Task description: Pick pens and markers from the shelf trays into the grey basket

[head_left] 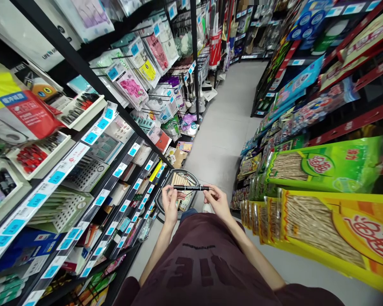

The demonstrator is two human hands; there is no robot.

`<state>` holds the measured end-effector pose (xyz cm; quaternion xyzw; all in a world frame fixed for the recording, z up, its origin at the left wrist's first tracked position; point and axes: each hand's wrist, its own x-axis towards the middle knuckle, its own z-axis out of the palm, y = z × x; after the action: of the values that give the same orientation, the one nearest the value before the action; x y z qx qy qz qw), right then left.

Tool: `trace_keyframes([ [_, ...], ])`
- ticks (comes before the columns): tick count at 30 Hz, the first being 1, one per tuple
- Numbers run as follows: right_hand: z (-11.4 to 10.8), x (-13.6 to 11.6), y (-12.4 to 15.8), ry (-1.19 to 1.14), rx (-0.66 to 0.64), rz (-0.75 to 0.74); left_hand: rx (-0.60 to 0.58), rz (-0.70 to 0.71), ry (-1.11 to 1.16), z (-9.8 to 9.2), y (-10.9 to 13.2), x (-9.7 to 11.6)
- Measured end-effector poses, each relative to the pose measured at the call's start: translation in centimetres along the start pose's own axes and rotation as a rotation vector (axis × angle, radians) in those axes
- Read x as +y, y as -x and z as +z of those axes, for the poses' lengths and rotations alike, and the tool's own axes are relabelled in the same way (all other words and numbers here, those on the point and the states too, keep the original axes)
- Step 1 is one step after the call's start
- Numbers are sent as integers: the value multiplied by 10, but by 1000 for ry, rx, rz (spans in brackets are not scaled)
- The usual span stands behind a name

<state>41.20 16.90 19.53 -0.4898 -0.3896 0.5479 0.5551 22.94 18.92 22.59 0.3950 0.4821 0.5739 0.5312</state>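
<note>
My left hand (pixel 170 205) and right hand (pixel 217 201): fingers closed on opposite ends | black pen (pixel 191 188) between: probably light, stiff, slick; best pinched by ends | basket (pixel 182 171) below them

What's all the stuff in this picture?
Pen: one, black, between both hands
Basket: one, grey, below the pen
Trays: at least three, white, left shelf
Price labels: many, blue-white, shelf edges
Yellow packets: several, yellow, lower right
Green packet: at least one, green, right
Other packaged goods: many, mixed colours, on shelves
Shelves: several, black, both sides
Floor: one, grey, middle
Shirt: one, dark maroon, bottom
Left hand: one, bare, pinching pen
Right hand: one, bare, pinching pen
</note>
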Motion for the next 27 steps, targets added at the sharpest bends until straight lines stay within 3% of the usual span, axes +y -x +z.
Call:
trace_keyframes([
  [27,3,0,-2,64,-42,15,103,60,-68,-1,-4,0],
])
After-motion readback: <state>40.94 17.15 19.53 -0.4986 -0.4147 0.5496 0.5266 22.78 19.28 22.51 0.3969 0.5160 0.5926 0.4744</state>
